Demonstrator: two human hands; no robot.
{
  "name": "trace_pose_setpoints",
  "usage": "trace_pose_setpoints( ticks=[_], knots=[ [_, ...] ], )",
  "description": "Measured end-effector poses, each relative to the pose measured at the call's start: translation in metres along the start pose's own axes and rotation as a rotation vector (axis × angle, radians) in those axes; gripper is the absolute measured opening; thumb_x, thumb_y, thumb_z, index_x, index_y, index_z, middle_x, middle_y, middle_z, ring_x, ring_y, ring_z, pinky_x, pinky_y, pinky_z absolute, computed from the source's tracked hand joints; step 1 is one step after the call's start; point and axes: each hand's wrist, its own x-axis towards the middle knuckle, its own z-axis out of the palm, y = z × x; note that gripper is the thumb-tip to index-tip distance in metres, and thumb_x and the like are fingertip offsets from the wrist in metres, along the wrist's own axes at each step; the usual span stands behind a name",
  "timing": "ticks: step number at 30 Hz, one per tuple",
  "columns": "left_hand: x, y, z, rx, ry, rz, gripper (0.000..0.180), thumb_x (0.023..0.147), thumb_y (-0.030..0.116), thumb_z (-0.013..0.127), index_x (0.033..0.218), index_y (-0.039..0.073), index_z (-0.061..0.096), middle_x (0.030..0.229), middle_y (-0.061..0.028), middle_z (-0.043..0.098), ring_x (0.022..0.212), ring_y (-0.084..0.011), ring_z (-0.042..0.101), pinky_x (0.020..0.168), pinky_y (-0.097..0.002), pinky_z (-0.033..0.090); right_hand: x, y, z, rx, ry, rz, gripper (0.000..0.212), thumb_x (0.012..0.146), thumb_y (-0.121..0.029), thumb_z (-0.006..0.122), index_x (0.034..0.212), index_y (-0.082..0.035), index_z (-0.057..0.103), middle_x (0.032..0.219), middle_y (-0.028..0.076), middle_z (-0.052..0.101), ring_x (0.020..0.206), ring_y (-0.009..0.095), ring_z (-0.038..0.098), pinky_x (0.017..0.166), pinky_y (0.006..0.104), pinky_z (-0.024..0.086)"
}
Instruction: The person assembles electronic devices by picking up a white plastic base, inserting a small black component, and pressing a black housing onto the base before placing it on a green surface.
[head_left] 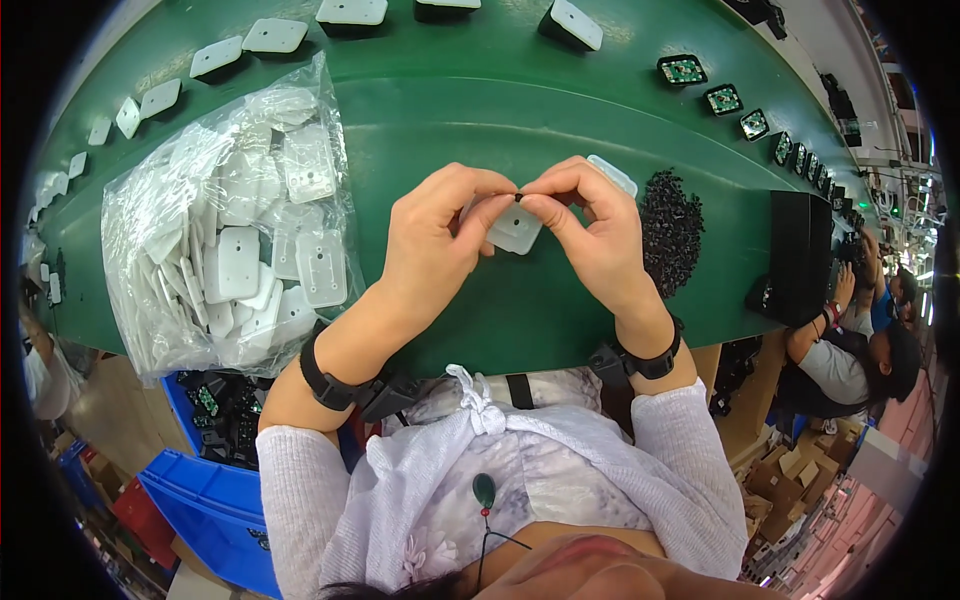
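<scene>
Both my hands meet over the middle of the green table, fingertips pinched together. Between the thumb and forefinger of my left hand [440, 228] and those of my right hand [592, 218] is a tiny black part [518, 197], mostly covered by the fingertips. Just beneath them is a white plastic plate [517, 232] with rounded corners and a small hole; the fingers hide some of its edge. A second pale plate [613, 176] lies partly behind my right hand. Beside that hand spreads a pile of small black parts [671, 232].
A clear plastic bag [335, 150] full of white plates lies at left. Black housings with white plates [276, 36] line the far edge; others with green circuit boards [722, 98] run down the right. A black box [800, 250] stands right. Blue bins [205, 500] sit below left. Other people work at right.
</scene>
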Motion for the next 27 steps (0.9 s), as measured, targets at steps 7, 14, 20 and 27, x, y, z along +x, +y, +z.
trace_pose_setpoints(
  ticks=[7, 14, 20, 27],
  knots=[
    [-0.002, -0.013, 0.009, 0.073, 0.043, 0.223, 0.009, 0.086, -0.001, 0.063, 0.094, 0.001, 0.063, 0.078, -0.0069, 0.06, 0.053, -0.0123, 0.057, 0.046, -0.0243, 0.044, -0.001, -0.002, 0.001, 0.057, -0.043, 0.154, 0.008, 0.088, -0.007, 0.066, 0.092, 0.0, 0.063, 0.084, 0.002, 0.059, 0.074, 0.008, 0.056, 0.067, 0.0222, 0.045],
    [-0.001, -0.004, 0.005, -0.133, 0.001, -0.09, 0.004, 0.089, 0.001, 0.061, 0.092, 0.0, 0.063, 0.074, -0.0044, 0.059, 0.053, -0.0096, 0.057, 0.045, -0.0226, 0.044, -0.002, -0.002, 0.0, -0.091, 0.035, -0.105, 0.01, 0.086, -0.006, 0.068, 0.093, 0.0, 0.063, 0.084, 0.003, 0.059, 0.074, 0.01, 0.056, 0.066, 0.022, 0.045],
    [-0.002, -0.005, 0.008, -0.573, -0.027, -0.153, 0.037, 0.094, -0.001, 0.05, 0.129, -0.001, 0.039, 0.101, -0.0135, 0.058, 0.074, -0.0207, 0.066, 0.062, -0.0276, 0.057, 0.001, 0.004, 0.001, -0.392, 0.215, -0.34, 0.007, 0.088, -0.002, 0.064, 0.093, -0.001, 0.06, 0.089, 0.006, 0.058, 0.075, 0.01, 0.054, 0.068, 0.0221, 0.045],
    [-0.015, 0.001, 0.021, -0.697, -0.369, -0.347, 0.025, 0.096, 0.006, 0.049, 0.119, -0.001, 0.044, 0.102, -0.0123, 0.058, 0.085, -0.021, 0.064, 0.074, -0.0312, 0.054, -0.003, 0.01, 0.008, 0.116, 0.352, -0.137, 0.009, 0.092, -0.003, 0.059, 0.097, 0.001, 0.052, 0.091, 0.005, 0.057, 0.076, 0.01, 0.058, 0.068, 0.0234, 0.05]
  ],
)
